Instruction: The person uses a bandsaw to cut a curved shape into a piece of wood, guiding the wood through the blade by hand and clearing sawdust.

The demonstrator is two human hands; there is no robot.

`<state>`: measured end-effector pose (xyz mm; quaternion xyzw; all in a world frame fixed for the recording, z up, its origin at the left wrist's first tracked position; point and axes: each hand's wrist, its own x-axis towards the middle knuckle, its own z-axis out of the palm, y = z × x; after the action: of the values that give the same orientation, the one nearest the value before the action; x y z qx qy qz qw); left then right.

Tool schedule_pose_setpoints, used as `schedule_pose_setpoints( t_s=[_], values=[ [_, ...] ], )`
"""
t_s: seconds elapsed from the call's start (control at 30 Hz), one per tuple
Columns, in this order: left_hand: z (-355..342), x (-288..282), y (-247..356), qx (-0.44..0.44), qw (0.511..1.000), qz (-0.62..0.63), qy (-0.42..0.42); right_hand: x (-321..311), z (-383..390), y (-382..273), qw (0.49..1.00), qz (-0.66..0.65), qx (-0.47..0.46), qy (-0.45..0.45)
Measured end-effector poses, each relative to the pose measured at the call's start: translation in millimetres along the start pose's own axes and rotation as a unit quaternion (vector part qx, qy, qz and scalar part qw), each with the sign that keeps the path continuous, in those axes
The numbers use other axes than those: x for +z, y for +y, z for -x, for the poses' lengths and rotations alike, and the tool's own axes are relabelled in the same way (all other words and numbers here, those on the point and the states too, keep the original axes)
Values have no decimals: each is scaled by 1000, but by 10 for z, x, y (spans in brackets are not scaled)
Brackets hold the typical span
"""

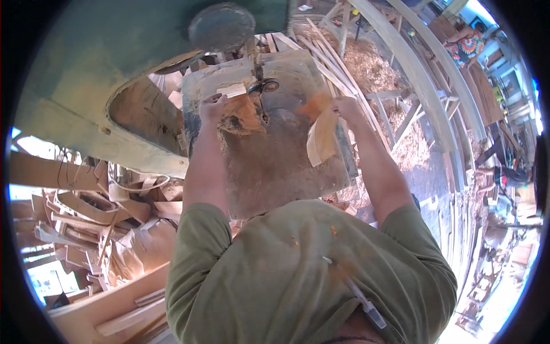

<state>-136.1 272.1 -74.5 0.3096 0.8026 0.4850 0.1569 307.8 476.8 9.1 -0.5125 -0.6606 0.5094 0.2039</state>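
Note:
A dusty saw table (275, 163) has a machine guide with two round wheels (263, 86) over its middle. My left hand (213, 108) is closed at the left end of a small pale wood block (232, 90), beside sawdust and a reddish-brown patch. My right hand (345, 110) is closed at the upper end of a curved pale wood piece (322, 139) on the right of the table. An orange shape (309, 107) beside that hand is too blurred to identify.
A large green machine body (74, 92) rises left of the table. Scrap wood (97, 218) is piled at left. Long boards (427, 86), sawhorse legs and shavings (384, 69) lie to the right. One person (464, 43) is at upper right, another (507, 178) at far right.

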Motion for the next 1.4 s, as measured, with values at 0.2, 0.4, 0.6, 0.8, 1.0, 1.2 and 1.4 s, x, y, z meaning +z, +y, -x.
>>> schedule_pose_setpoints(
  t_s=[0.2, 0.4, 0.6, 0.8, 1.0, 1.2, 1.4],
  values=[
    [886, -577, -120, 10, 1000, -25, -4, -350, 516, 72, 939, -253, -106, 207],
    [2737, -843, 596, -86, 966, -240, -37, 270, 2354, -574, 978, -163, -111, -72],
    [3605, -978, 423, -153, 970, -177, 67, 1461, 2471, -429, 953, 2, -36, -301],
    [3981, -1829, 250, -337, 932, 96, 94, 2335, 2623, -982, 906, 79, -109, -401],
    [5150, -3362, -1867, -144, 870, -106, 460, 2559, 2891, -1068, 799, 87, -230, -549],
    [4223, -3020, -669, -195, 833, -138, 499, 1372, 2638, -554, 917, 67, -391, -34],
    [3387, -1691, -447, -27, 954, -151, 259, 578, 2365, -144, 982, 85, -72, 153]
  ],
)
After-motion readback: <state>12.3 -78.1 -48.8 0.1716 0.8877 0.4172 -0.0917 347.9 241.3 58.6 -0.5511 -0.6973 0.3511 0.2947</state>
